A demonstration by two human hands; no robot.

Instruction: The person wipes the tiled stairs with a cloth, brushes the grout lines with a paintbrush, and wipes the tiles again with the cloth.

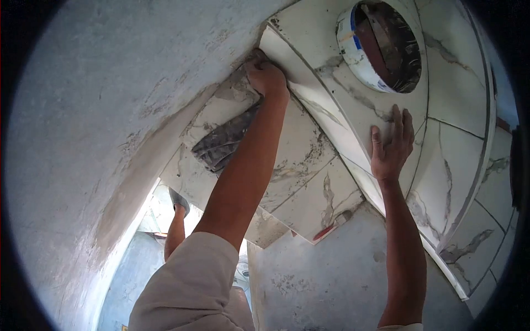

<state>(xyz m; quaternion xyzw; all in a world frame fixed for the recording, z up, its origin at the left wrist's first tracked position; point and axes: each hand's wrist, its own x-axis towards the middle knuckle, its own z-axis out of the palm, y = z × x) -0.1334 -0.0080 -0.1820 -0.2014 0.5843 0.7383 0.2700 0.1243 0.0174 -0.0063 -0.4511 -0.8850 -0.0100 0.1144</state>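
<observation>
My left hand (266, 79) reaches into the corner by the wall, its fingers curled round a dark, dirty cloth (257, 55). Below that hand, a dark patterned piece of fabric (218, 144) lies on marbled tile (298, 138), partly behind my forearm. My right hand (393, 144) rests with fingers spread on the upper white marbled tile surface (359, 96), near its edge, and holds nothing. The round bucket (353, 52) stands on that surface beyond my right fingertips, with dark residue and something flat inside.
A rough grey wall (110, 99) curves along the left. A small tool with a red part (326, 231) lies at the lower tile edge. A bare lower leg (175, 231) with dark footwear shows at lower left. Tiled steps or ledges (480, 237) continue on the right.
</observation>
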